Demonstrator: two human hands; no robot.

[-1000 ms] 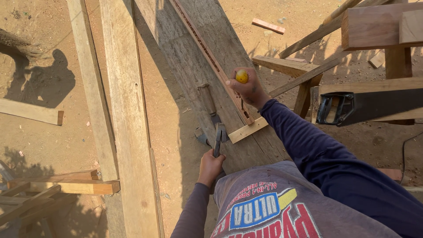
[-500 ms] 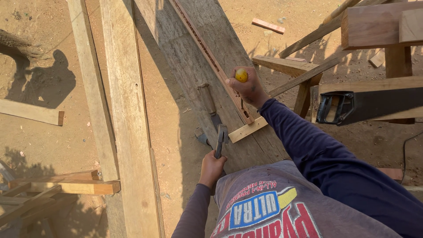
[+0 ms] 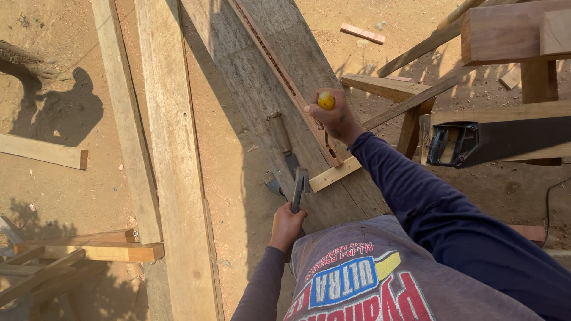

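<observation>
While clenched around a yellow-capped tool (image 3: 325, 100) just right of centre frame, right hand (image 3: 334, 123) set knuckles up, shaft hidden under the fist, apparently aimed down at a long reddish strip (image 3: 267, 56) running along a wide grey plank (image 3: 256, 89). Lower centre: left hand (image 3: 287, 224) wrapped tight on the butt of a hammer (image 3: 299, 187), head pointing up-frame toward a short pale block (image 3: 335, 173) lying across the plank's right edge, close to it, contact not clear. Just left of the hammer head, loose on the plank: a second tool (image 3: 279, 134) with a wooden handle, kind hard to tell. Judging by looks: hammer head-heavy and rigid, best held low on the handle for swing, higher up for finer control. Yellow-capped tool slim and stiff, smooth cap likely slippery in a damp palm; safest grip around the handle below the cap, fingertips kept off the top. Reddish strip thin, light, probably springy and quick to split near its end; better pressed flat than lifted by one tip. Pale block small, light, easy to knock askew. Far right of frame: a handsaw (image 3: 493, 139) with a black grip, laid on a beam. Left of frame: two long pale boards (image 3: 172, 148) side by side over sandy ground (image 3: 59, 190).
</observation>
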